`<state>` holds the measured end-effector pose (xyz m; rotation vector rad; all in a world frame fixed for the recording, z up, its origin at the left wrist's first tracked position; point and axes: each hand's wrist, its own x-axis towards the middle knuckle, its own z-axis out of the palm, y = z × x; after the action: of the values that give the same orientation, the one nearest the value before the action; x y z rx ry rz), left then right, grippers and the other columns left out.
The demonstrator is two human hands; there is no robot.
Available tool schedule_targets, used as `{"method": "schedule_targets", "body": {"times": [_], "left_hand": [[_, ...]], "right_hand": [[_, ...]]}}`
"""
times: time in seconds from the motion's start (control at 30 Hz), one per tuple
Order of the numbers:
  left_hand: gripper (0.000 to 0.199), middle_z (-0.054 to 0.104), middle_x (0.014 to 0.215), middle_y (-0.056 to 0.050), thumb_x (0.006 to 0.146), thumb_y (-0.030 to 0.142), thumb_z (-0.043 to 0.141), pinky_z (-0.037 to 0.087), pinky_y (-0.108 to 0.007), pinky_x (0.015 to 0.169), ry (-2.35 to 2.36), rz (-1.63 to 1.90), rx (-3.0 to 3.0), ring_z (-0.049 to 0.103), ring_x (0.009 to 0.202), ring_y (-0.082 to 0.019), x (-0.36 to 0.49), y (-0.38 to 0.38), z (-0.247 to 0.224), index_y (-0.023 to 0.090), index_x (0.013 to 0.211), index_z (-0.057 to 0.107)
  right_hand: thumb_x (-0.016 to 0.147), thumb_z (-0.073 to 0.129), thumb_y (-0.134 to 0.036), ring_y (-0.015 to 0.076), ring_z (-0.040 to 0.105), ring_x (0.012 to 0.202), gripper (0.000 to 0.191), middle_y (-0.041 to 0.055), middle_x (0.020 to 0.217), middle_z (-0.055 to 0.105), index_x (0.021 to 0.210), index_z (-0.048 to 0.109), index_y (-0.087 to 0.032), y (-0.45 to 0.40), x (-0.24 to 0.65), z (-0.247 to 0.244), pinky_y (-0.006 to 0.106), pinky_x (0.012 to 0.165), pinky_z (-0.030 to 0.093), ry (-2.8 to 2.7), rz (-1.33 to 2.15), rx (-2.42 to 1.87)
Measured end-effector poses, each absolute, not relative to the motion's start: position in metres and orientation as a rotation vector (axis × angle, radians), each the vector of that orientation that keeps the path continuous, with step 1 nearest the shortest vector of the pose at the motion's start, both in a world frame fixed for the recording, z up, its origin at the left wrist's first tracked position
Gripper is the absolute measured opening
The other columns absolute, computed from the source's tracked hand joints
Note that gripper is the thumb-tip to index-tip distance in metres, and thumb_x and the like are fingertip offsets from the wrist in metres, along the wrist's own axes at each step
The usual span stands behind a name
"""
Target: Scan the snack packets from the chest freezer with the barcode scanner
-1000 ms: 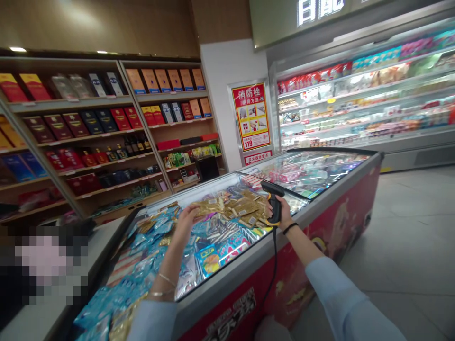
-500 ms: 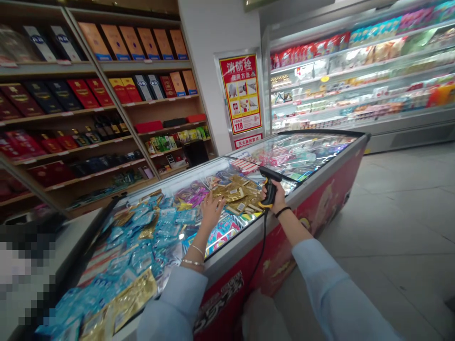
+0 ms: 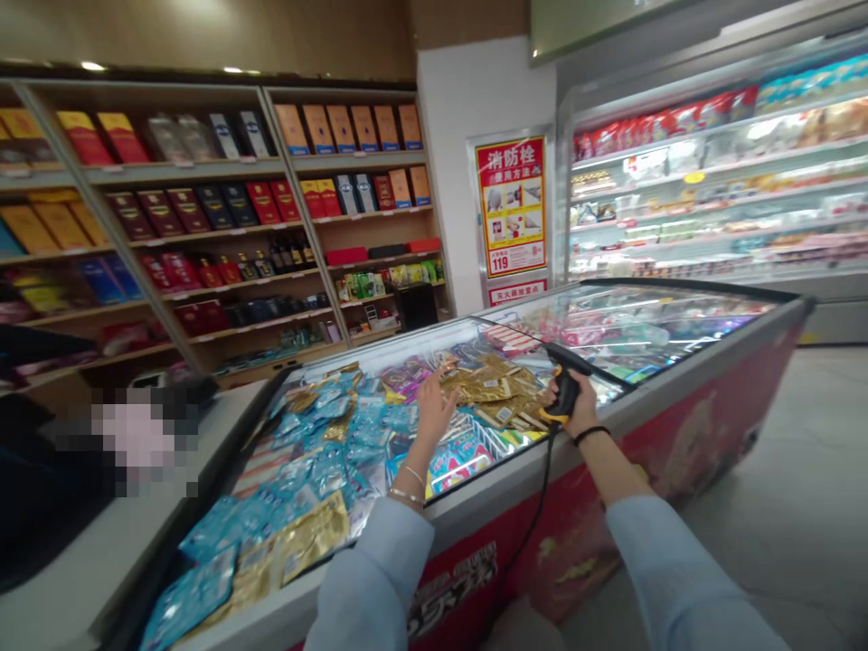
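A black and yellow handheld barcode scanner is gripped in my right hand. Its head points left over the chest freezer, and a dark cable hangs down from the handle. My left hand reaches over the freezer with fingers spread and nothing held. Beneath and beside those fingers lie gold ice-cream wrappers; whether they touch is hard to see. Blue packets fill the freezer's left part, with more gold packets at the near left corner.
A counter adjoins the freezer's left end. Shelves of boxes and bottles stand behind it. A red fire-hydrant sign hangs on the pillar, and a lit refrigerated display is at the back right. Tiled floor lies at right.
My view has turned left, so the scene sits further right and slightly lower. My right hand still grips the scanner, and my left hand stays spread over the wrappers.
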<state>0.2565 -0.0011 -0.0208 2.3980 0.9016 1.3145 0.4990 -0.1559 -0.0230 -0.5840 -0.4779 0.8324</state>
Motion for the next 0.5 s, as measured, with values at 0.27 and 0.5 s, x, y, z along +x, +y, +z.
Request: {"method": "schedule_targets", "body": {"times": [0.27, 0.5], "left_hand": [[0.052, 0.051, 0.139, -0.015, 0.089, 0.042, 0.053, 0.026, -0.044, 0.115, 1.189, 1.602, 2.120, 0.042, 0.134, -0.027, 0.132, 0.040, 0.063, 0.016, 0.135, 0.046], [0.036, 0.064, 0.119, -0.013, 0.086, 0.036, 0.054, 0.038, -0.044, 0.106, 1.417, 1.706, 2.002, 0.054, 0.119, -0.027, -0.004, 0.072, 0.062, 0.016, 0.115, 0.058]], "right_hand": [[0.073, 0.058, -0.050, 0.0121, 0.046, 0.041, 0.030, -0.0045, 0.053, 0.047, 0.079, 0.052, -0.021, -0.160, 0.489, -0.021, 0.025, 0.038, 0.043, -0.472, 0.725, -0.648], [0.069, 0.061, -0.046, 0.0122, 0.047, 0.042, 0.028, -0.0039, 0.054, 0.048, 0.080, 0.054, -0.022, -0.141, 0.429, 0.000, 0.024, 0.038, 0.041, -0.577, 0.767, -0.576]]}}
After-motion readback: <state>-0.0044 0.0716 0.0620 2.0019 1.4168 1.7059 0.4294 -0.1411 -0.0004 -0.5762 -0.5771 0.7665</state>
